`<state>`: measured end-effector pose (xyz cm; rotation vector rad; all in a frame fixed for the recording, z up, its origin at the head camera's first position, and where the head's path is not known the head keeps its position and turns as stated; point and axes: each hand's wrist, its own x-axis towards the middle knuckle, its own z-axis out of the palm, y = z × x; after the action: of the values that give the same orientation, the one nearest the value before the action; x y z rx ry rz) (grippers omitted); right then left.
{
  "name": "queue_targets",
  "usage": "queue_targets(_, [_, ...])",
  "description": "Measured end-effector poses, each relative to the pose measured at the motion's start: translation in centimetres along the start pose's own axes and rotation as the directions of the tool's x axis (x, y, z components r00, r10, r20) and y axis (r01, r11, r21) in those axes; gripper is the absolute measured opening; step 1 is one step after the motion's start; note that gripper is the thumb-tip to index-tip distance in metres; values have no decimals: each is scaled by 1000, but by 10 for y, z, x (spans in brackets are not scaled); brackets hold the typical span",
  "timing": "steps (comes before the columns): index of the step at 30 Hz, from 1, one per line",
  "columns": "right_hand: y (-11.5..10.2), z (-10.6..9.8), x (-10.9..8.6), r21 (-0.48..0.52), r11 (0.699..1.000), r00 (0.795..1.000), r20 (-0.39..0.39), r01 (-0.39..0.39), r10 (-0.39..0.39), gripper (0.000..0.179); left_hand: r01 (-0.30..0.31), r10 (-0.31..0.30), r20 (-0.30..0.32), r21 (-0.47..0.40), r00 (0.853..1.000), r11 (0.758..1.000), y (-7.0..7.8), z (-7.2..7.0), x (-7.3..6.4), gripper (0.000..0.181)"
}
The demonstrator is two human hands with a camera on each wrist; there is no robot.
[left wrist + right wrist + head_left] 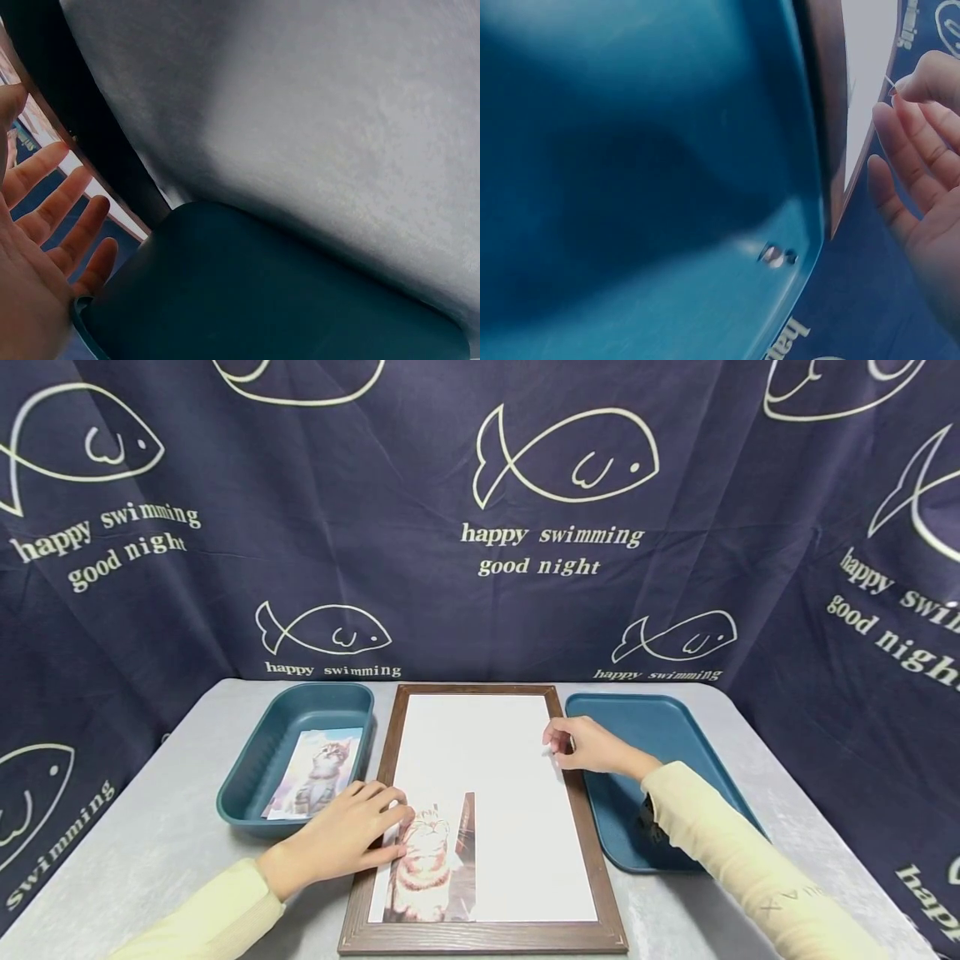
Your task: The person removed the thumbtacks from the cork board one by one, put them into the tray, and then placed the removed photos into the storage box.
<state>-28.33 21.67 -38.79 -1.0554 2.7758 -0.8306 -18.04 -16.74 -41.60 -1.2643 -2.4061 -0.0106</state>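
My left hand (341, 835) rests on the upper left part of a cat picture (429, 881), its fingers fairly straight and spread. That picture lies at the lower left of a white board (517, 852) with a brown wooden frame (480, 937). In the left wrist view the fingers of the left hand (49, 232) reach over the frame's edge. Over the board's right side my right hand (588, 746) pinches a tiny thin pin (889, 82) between thumb and forefinger. Its other fingers are loosely bent in the right wrist view. The pin's head is hidden by the fingertips.
To the left stands a deep teal bin (247, 777) with another cat picture (318, 772) in it. A shallow teal tray (637, 727) sits at the right, holding small dark and shiny pieces (774, 256). A blue fish-print curtain (420, 527) hangs behind the grey table (180, 793).
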Motion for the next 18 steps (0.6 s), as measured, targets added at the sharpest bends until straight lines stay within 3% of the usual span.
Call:
queue_targets(8, [18, -10, -13, 5, 1000, 999, -47, -21, 21, 19, -7, 7, -1, -2, 1000, 1000, 0, -1, 1, 35])
queue_targets(18, [51, -20, -26, 11, 995, 988, -117, -102, 103, 21, -3, 3, 7, -4, 1000, 1000, 0, -1, 1, 34])
